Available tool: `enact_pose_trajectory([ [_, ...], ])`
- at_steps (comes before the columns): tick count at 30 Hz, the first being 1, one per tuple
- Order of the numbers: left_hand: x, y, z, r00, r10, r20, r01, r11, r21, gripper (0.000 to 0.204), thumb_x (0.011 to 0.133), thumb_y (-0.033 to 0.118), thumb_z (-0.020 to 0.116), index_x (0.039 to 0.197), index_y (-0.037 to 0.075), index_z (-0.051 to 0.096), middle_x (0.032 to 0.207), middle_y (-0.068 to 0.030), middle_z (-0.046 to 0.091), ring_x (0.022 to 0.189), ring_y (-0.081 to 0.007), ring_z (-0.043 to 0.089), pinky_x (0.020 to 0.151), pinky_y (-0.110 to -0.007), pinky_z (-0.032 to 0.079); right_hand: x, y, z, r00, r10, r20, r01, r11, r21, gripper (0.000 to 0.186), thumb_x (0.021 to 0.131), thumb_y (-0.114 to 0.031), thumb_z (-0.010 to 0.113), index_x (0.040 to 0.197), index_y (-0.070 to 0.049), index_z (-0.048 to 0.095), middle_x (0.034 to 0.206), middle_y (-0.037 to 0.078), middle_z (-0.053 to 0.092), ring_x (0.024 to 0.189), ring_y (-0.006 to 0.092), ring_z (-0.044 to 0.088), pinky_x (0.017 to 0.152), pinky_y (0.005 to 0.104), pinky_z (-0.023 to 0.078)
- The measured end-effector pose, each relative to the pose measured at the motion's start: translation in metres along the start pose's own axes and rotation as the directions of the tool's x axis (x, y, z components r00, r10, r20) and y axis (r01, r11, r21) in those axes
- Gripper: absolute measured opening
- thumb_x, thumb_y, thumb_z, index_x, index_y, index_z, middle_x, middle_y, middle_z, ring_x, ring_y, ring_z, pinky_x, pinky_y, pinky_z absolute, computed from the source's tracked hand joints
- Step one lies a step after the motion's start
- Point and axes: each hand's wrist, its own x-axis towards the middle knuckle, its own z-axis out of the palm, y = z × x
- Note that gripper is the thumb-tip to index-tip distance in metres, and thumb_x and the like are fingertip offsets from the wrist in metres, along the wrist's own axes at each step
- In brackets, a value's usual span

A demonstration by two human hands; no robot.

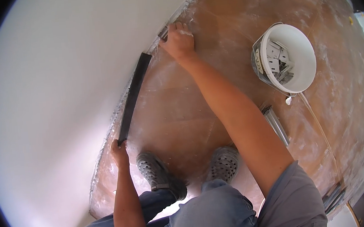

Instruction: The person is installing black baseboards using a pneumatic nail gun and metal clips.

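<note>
A long, flat black strip (135, 96) leans along the foot of the white wall. My left hand (119, 153) grips its near end, with the fingers closed round it. Farther along the wall, past the strip's far end, my right hand (179, 42) is closed on a small shiny metal piece (163, 33), which sits against the wall's lower edge. The fingers hide part of that piece, and its exact kind does not show. White dust or plaster marks the back of the right hand.
A white bucket (293, 57) holding several pale slotted plates (277, 54) stands on the dusty brown floor (180, 100) to the right. Shiny metal strips (276, 125) lie near my right forearm. My shoes (225, 162) are below. The white wall (53, 73) rises on the left.
</note>
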Motion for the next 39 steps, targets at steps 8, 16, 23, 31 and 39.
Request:
enact_pose_trajectory([
  [8,-0.004,0.023,-0.005,0.963,0.268,-0.040,-0.256,0.948,0.188,0.023,0.086,0.015,0.073,0.103,0.000,0.067,0.095,-0.0187,0.068,0.090,-0.0379,0.066,0.083,-0.044,0.051,-0.006,0.009,-0.003,0.998,-0.034,-0.054,0.035,0.999,0.021,0.045,0.070,-0.031,0.086,0.099,-0.004,0.066,0.105,0.014,0.062,0.102,0.0339,0.059,0.087,0.0465,0.051],
  [16,0.004,0.054,0.003,0.947,0.319,-0.037,-0.305,0.931,0.202,0.032,0.088,0.012,0.070,0.118,0.001,0.066,0.108,-0.0207,0.069,0.104,-0.0404,0.064,0.091,-0.047,0.050,-0.024,0.016,-0.010,0.991,-0.132,-0.003,0.132,0.989,0.063,0.051,0.079,-0.023,0.077,0.123,0.000,0.065,0.111,0.016,0.061,0.102,0.0340,0.058,0.090,0.0466,0.050],
  [23,0.011,0.124,0.016,0.937,0.344,0.060,-0.349,0.925,0.150,0.035,0.089,0.012,0.069,0.122,0.003,0.063,0.113,-0.0250,0.068,0.106,-0.0430,0.064,0.091,-0.048,0.051,-0.027,0.027,-0.029,0.994,-0.073,-0.082,0.086,0.983,0.165,0.045,0.087,-0.015,0.067,0.128,0.001,0.058,0.121,0.021,0.060,0.113,0.0416,0.057,0.095,0.0495,0.050],
  [31,0.024,0.181,0.004,0.912,0.385,0.141,-0.410,0.864,0.291,0.031,0.091,0.022,0.069,0.112,0.001,0.063,0.110,-0.0265,0.067,0.103,-0.0470,0.062,0.087,-0.053,0.050,-0.209,0.002,-0.246,0.997,0.055,0.061,-0.074,0.920,0.385,0.039,0.086,-0.003,0.065,0.124,-0.001,0.061,0.105,0.018,0.064,0.090,0.0403,0.062,0.081,0.0487,0.052],
  [39,0.032,0.222,-0.020,0.540,0.748,0.385,-0.842,0.488,0.232,0.011,0.087,0.009,0.064,0.093,0.001,0.059,0.097,-0.0222,0.063,0.090,-0.0467,0.062,0.079,-0.054,0.051,-0.341,0.059,-0.353,0.942,0.305,0.139,-0.286,0.948,-0.142,0.079,0.076,-0.007,0.068,0.148,0.006,0.038,0.109,0.019,0.063,0.102,0.0384,0.060,0.089,0.0477,0.051],
])
